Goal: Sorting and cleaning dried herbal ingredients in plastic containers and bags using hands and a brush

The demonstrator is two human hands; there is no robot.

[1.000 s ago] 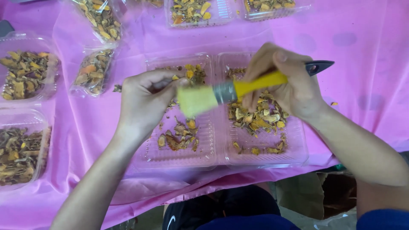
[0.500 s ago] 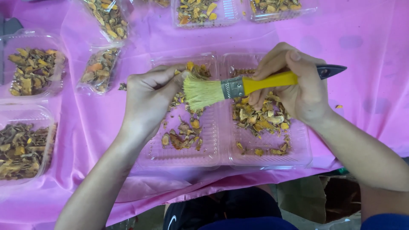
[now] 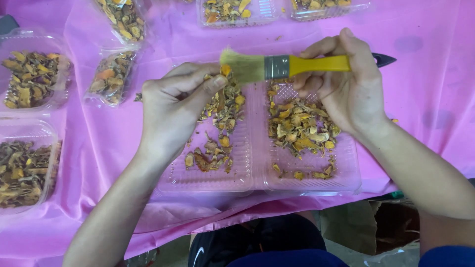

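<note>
- Head view: the right hand (image 3: 346, 84) grips a paintbrush (image 3: 297, 66) by its yellow handle, fingers (image 3: 316, 49) wrapped tight around it; the pale bristles point left, above the top edge of an open clear plastic clamshell container (image 3: 257, 183).
- The left hand (image 3: 170, 106) hovers over the container's left half, fingers (image 3: 198, 89) curled narrow with the thumb pressed to the forefinger; whether they pinch a piece I cannot tell.
- The bristle tip sits just beside the left thumb.
- Both container halves hold dried orange-brown slices (image 3: 297, 126), more in the right half.
- The container rests on a table covered with a pink plastic sheet (image 3: 425, 34).
- Other filled clear tubs (image 3: 29, 79) stand at the left and along the top.
</note>
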